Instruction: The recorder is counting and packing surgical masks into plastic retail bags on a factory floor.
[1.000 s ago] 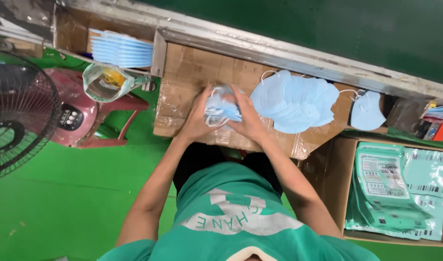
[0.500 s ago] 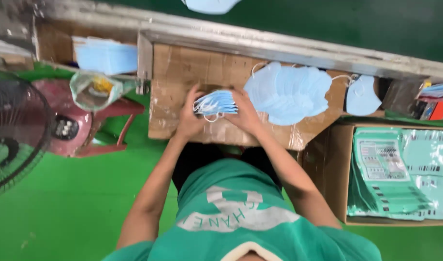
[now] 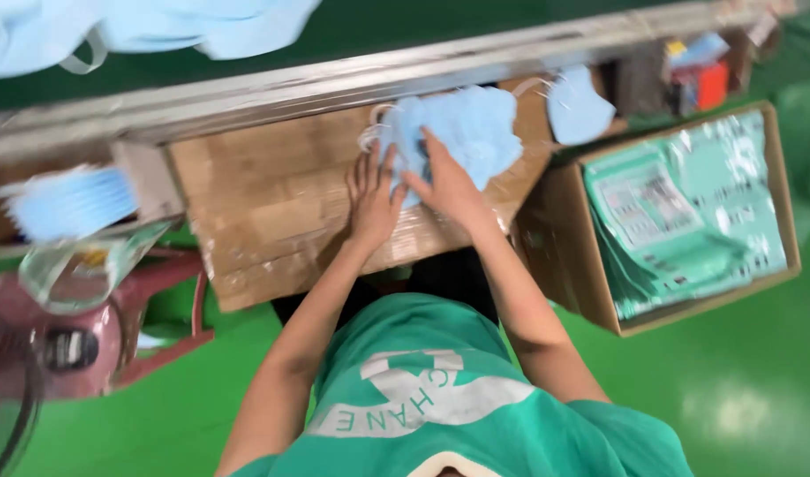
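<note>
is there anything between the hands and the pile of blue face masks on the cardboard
Nothing visible. The right hand already lies on the pile of blue face masks, and the left hand rests flat on the cardboard surface at the pile's near edge, fingertips touching or nearly touching it. The picture is motion-blurred, so small items cannot be ruled out.

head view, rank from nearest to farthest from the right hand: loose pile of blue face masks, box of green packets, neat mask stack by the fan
1. Loose pile of blue face masks: under the right hand, touching.
2. Box of green packets: on its right, on the floor.
3. Neat mask stack: far left, past the cardboard worktop.
</note>
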